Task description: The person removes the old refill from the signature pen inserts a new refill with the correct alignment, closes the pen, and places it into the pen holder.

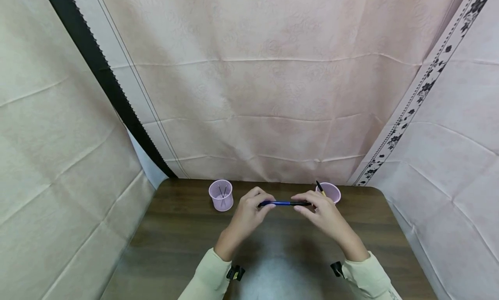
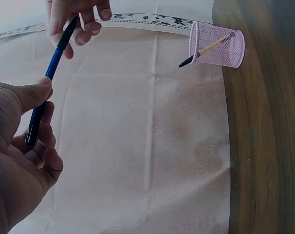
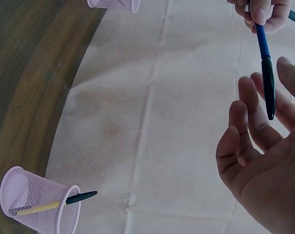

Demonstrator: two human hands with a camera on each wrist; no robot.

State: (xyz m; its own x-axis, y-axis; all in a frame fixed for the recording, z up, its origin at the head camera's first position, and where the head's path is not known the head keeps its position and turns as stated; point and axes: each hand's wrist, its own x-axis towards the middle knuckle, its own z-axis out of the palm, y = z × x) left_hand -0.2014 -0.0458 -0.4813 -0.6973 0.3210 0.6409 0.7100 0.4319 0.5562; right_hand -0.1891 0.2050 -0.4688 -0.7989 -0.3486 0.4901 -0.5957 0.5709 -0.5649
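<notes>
A blue pen with a black grip section lies level between the two hands, above the table. My left hand pinches its blue end between thumb and fingers. Around the black end, my right hand has its thumb and fingers spread; in the right wrist view they stand apart from the pen. Behind the right hand, a pink mesh cup holds a yellow pen with a black end.
A second pink mesh cup stands at the back left of the brown wooden table, with thin dark sticks inside. Pale cloth hangs behind the table's far edge and on both sides.
</notes>
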